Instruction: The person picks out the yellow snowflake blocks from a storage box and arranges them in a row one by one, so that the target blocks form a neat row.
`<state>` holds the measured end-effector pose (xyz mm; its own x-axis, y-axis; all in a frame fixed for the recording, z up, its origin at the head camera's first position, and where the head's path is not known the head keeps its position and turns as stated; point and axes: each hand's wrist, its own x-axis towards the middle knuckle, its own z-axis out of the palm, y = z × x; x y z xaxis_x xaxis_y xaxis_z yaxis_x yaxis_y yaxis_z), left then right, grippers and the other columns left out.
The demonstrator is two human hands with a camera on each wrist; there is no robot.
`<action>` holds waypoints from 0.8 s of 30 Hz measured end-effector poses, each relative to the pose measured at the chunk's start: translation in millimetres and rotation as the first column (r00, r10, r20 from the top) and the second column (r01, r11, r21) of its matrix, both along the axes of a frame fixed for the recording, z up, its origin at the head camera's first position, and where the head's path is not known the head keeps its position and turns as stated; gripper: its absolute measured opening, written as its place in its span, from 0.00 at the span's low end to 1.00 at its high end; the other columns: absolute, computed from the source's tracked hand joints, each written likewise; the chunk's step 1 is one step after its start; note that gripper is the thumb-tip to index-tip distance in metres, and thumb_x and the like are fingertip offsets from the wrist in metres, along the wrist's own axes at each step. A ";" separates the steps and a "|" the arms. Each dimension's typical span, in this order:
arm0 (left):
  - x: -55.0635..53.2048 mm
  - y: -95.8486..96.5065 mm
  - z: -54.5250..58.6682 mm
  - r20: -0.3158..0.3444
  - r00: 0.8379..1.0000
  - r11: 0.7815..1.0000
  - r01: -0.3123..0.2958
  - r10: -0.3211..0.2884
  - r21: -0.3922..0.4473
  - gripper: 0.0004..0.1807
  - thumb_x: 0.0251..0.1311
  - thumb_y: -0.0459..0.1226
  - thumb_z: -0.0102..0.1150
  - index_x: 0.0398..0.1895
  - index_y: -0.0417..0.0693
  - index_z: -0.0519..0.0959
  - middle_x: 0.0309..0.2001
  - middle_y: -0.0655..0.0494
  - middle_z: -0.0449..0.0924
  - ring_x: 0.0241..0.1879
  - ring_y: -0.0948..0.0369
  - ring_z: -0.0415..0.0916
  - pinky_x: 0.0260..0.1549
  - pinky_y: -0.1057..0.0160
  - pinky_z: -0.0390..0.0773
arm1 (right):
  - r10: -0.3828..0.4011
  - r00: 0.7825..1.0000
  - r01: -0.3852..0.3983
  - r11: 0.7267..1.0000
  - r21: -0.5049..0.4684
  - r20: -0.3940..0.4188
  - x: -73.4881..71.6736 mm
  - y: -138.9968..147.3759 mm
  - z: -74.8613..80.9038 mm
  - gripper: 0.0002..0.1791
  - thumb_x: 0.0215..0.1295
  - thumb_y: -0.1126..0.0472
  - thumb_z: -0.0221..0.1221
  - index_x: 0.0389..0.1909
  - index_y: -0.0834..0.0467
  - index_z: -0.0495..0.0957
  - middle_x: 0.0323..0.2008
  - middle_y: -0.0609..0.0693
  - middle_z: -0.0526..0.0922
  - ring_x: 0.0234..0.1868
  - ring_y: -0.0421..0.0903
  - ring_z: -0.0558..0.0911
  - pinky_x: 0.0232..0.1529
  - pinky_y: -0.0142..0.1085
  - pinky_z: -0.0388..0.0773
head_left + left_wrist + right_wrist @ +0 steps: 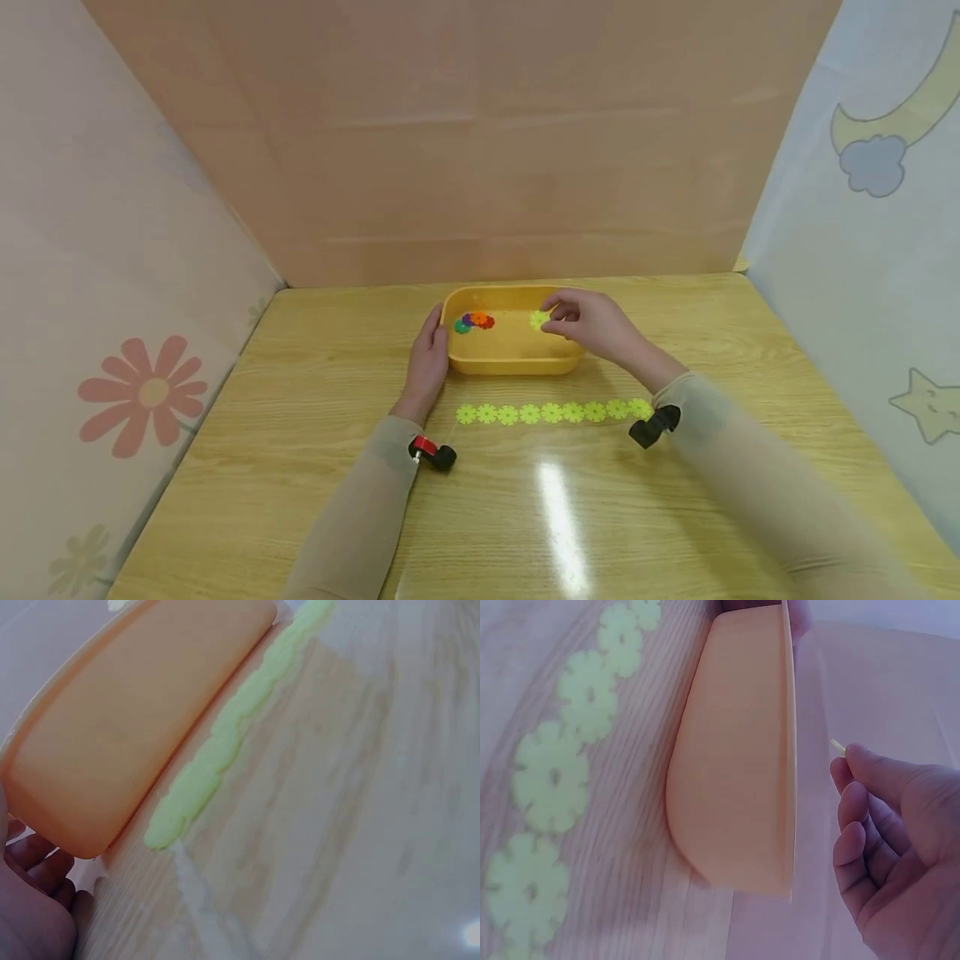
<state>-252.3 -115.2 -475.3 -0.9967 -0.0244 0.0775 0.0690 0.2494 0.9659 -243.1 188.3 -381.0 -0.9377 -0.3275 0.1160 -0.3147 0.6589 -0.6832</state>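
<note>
My right hand (588, 323) pinches a yellow-green notched plastic disc (538, 320) between thumb and fingertips, above the right part of a yellow plastic basin (517, 366). In the right wrist view the disc (838, 747) appears edge-on, mostly covered by the thumb. At the basin's left end, my left hand (427, 360) holds the side wall; its curled fingers (46, 859) touch the corner in the left wrist view. A few discs, green, purple, orange (478, 318) and red, lie inside on the left. In front stretches a row of joined yellow-green discs (530, 414).
The wooden table (315, 400) carries the basin near its back edge. A brown panel (480, 167) stands behind, with printed side walls left and right. The right wrist camera (654, 426) is close to the row's right end.
</note>
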 end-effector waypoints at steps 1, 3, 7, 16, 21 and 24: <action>0.1 -0.2 0.4 -0.003 1.000 1.000 0.001 -0.001 -0.001 0.33 0.88 0.49 0.37 0.91 0.56 0.58 0.87 0.57 0.59 0.86 0.54 0.53 0.84 0.47 0.54 | -0.005 1.000 0.005 1.000 0.001 -0.001 3.1 5.3 0.0 0.16 0.75 0.57 0.72 0.59 0.55 0.87 0.46 0.51 0.90 0.47 0.51 0.88 0.48 0.50 0.88; -0.6 -0.9 0.4 -0.006 1.000 1.000 0.001 -0.001 -0.005 0.33 0.88 0.49 0.37 0.91 0.55 0.58 0.87 0.56 0.59 0.86 0.53 0.53 0.84 0.47 0.54 | -0.014 1.000 0.014 1.000 -0.001 -0.005 9.4 15.9 0.2 0.16 0.75 0.57 0.72 0.60 0.56 0.86 0.46 0.51 0.90 0.47 0.51 0.88 0.48 0.50 0.88; -1.0 -1.9 1.2 0.003 1.000 1.000 -0.001 0.001 -0.009 0.34 0.87 0.50 0.37 0.91 0.57 0.58 0.87 0.58 0.58 0.86 0.55 0.52 0.84 0.48 0.53 | -0.033 0.999 0.034 0.999 0.012 -0.027 23.8 37.0 0.2 0.16 0.76 0.56 0.72 0.59 0.57 0.87 0.46 0.51 0.91 0.46 0.50 0.88 0.47 0.48 0.87; 2.6 -7.3 1.3 -0.007 1.000 1.000 -0.008 0.008 -0.012 0.32 0.88 0.47 0.37 0.91 0.55 0.58 0.87 0.57 0.59 0.86 0.55 0.53 0.84 0.50 0.54 | -0.108 0.994 0.109 0.993 0.034 -0.034 53.9 75.6 -3.6 0.16 0.75 0.55 0.73 0.58 0.58 0.87 0.43 0.51 0.91 0.41 0.48 0.89 0.38 0.35 0.85; 4.7 -8.7 1.5 0.000 1.000 1.000 -0.003 0.003 -0.012 0.33 0.88 0.49 0.37 0.91 0.57 0.58 0.87 0.58 0.58 0.86 0.56 0.52 0.84 0.50 0.54 | -0.135 0.991 0.135 0.989 0.055 0.000 69.9 95.5 -7.7 0.17 0.75 0.56 0.73 0.58 0.59 0.87 0.43 0.51 0.91 0.41 0.50 0.88 0.37 0.36 0.85; 5.4 -9.0 2.8 0.004 1.000 1.000 -0.001 0.001 -0.015 0.32 0.88 0.49 0.37 0.91 0.58 0.57 0.87 0.58 0.58 0.86 0.56 0.52 0.84 0.50 0.54 | -0.151 0.988 0.149 0.986 0.077 0.018 78.3 108.1 -12.0 0.17 0.75 0.56 0.72 0.58 0.59 0.86 0.44 0.51 0.91 0.41 0.50 0.88 0.37 0.36 0.85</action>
<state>-246.9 -124.1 -472.5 -0.9969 -0.0247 0.0743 0.0652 0.2639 0.9623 -164.7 296.4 -393.0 -0.9790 -0.1899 0.0737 -0.1929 0.7475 -0.6357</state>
